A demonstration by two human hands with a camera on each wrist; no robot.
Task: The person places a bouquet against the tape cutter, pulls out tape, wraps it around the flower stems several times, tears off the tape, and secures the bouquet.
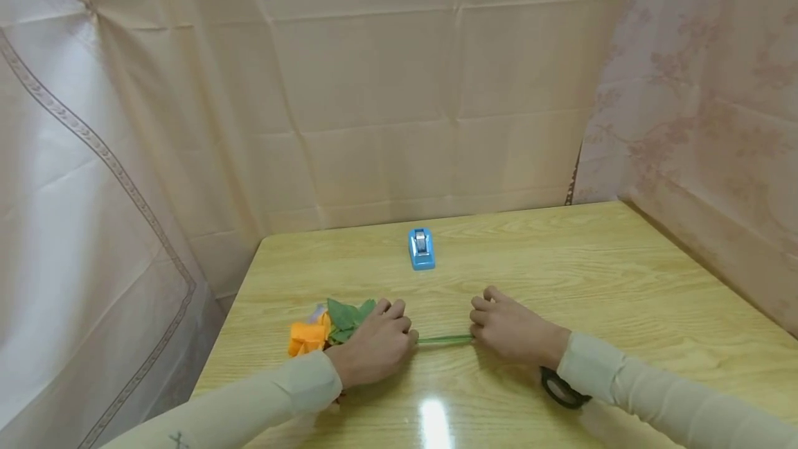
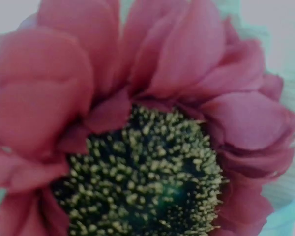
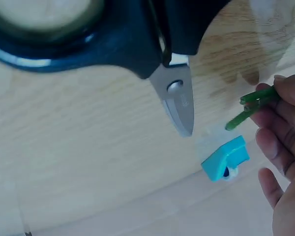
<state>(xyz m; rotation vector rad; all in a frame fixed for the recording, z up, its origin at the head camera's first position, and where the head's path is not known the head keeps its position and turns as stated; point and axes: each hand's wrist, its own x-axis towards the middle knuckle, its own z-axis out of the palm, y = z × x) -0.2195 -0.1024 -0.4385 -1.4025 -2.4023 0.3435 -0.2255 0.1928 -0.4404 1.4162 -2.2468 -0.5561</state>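
My left hand [image 1: 377, 345] grips a bunch of artificial flowers by its green stems [image 1: 445, 339], just right of the blooms. An orange flower [image 1: 307, 338] and green leaves [image 1: 346, 316] stick out on its left side. In the left wrist view a red flower [image 2: 187, 59] with a dark, yellow-speckled centre fills most of the picture. At the stems' other end is my right hand [image 1: 514, 328]; the right wrist view has its thumb and fingers pinching the cut stem ends [image 3: 253, 105]. Black-handled scissors [image 3: 179, 108] lie below the right wrist, blades together.
A blue tape dispenser [image 1: 422, 249] stands farther back on the wooden table [image 1: 530, 255], beyond both hands. Beige cloth [image 1: 374, 89] hangs behind the table, and patterned cloth [image 1: 717, 109] runs along the right edge.
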